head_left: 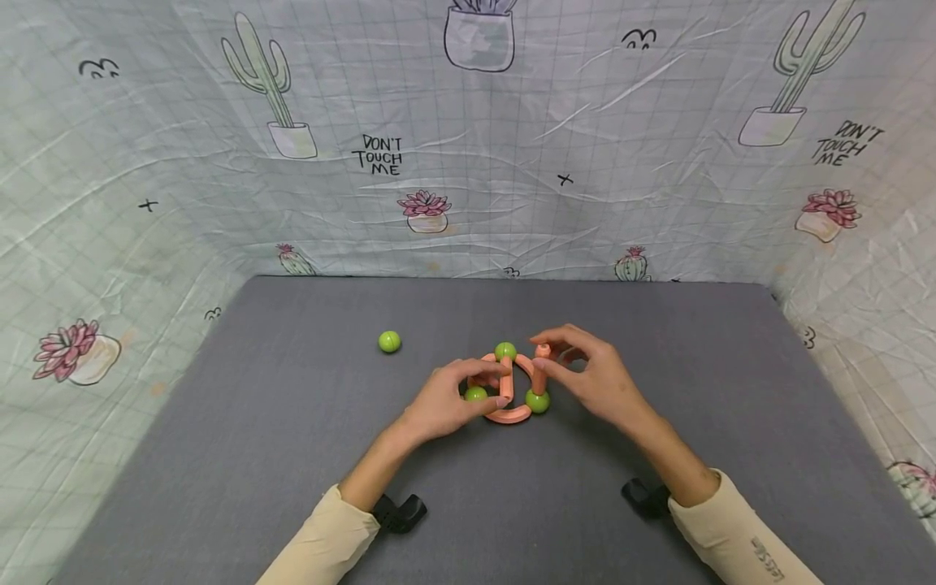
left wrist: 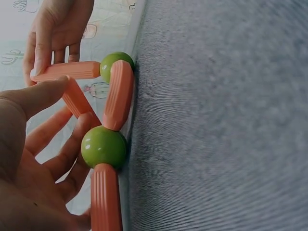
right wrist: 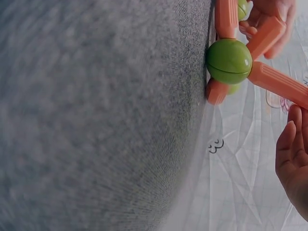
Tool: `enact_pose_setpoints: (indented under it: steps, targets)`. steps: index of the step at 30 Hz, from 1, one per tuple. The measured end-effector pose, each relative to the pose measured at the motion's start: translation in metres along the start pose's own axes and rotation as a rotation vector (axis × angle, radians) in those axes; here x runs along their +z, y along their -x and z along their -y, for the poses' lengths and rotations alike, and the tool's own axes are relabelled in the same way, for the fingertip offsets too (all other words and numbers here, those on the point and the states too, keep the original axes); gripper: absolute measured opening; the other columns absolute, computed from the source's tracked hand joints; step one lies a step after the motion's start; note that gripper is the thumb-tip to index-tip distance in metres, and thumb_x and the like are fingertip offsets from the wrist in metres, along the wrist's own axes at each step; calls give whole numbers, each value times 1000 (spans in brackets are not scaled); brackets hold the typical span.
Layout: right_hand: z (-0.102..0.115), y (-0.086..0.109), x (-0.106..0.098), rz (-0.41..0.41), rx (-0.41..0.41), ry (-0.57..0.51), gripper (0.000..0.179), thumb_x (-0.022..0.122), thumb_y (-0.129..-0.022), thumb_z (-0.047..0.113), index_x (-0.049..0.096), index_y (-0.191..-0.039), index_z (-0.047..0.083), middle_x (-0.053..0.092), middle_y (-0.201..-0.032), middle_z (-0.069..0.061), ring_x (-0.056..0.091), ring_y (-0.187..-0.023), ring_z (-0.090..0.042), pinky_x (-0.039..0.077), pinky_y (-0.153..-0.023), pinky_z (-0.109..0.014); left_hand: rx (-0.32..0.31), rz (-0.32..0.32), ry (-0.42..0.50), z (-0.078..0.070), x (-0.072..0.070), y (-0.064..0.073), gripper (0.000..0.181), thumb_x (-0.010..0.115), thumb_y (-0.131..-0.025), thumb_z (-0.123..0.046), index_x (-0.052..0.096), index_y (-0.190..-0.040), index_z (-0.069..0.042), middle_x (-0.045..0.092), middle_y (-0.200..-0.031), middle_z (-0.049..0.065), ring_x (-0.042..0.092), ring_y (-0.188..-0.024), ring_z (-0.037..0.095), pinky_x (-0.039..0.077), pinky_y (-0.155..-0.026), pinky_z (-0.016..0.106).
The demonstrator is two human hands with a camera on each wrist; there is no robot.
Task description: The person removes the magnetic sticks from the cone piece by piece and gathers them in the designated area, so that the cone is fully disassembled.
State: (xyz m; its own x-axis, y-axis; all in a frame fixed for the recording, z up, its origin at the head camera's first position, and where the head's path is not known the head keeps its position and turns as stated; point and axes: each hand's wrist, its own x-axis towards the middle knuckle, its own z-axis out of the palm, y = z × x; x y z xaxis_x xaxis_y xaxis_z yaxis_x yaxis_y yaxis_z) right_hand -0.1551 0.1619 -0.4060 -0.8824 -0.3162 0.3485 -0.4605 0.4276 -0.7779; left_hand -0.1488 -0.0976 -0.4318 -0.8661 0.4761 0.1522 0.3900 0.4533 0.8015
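Note:
In the head view, curved orange toy pieces (head_left: pixel 509 416) and green balls form a ring on the grey table. My left hand (head_left: pixel 448 398) is at the ring's left side, thumb and forefinger on an orange rod (head_left: pixel 506 386) that slants up from the ring. A green ball (head_left: pixel 476 393) shows beside its palm. At the right, my right hand (head_left: pixel 588 374) pinches the top of a second orange rod (head_left: pixel 539 379), whose lower end meets a green ball (head_left: pixel 537 401). The left wrist view shows this rod (left wrist: pixel 72 70) and the near ball (left wrist: pixel 103 147), joined by a curved piece (left wrist: pixel 119 95).
A loose green ball (head_left: pixel 390 341) lies to the left, behind my left hand. Another green ball (head_left: pixel 505 351) sits at the ring's far side. The grey table (head_left: pixel 292 422) meets a printed cloth (head_left: pixel 497 227) hung at the back and sides.

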Motion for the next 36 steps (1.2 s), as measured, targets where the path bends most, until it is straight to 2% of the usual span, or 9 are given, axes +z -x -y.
enact_pose_setpoints:
  steps: [8, 19, 27, 36]
  targets:
    - [-1, 2, -4, 4, 25, 11, 25, 76, -97, 19, 73, -122, 22, 72, -112, 2, 63, -94, -9, 54, -82, -27, 12, -5, -82, 4, 3, 1, 43, 86, -87, -28, 74, -128, -21, 78, -111, -3, 67, -104, 19, 50, -97, 40]
    - [-4, 5, -6, 2, 23, 1, 25, 76, -96, 17, 74, -121, 21, 72, -108, 2, 63, -93, -9, 54, -82, -25, 19, -4, -119, 6, 6, 1, 47, 89, -84, -30, 74, -128, -24, 77, -113, -6, 61, -98, 16, 50, -89, 35]
    - [-6, 7, -9, -8, 0, 5, 25, 77, -95, 15, 73, -120, 19, 72, -105, 1, 63, -91, -6, 55, -81, -24, 31, -3, -192, 6, 6, 1, 48, 89, -84, -31, 74, -129, -25, 77, -112, -8, 60, -97, 14, 46, -92, 37]
    - [-9, 10, -13, -3, 4, 6, 26, 79, -94, 15, 73, -119, 21, 73, -106, 2, 63, -91, -7, 54, -81, -23, 45, 2, -219, 6, 5, 1, 49, 89, -83, -33, 74, -129, -25, 77, -113, -7, 62, -97, 14, 47, -92, 38]
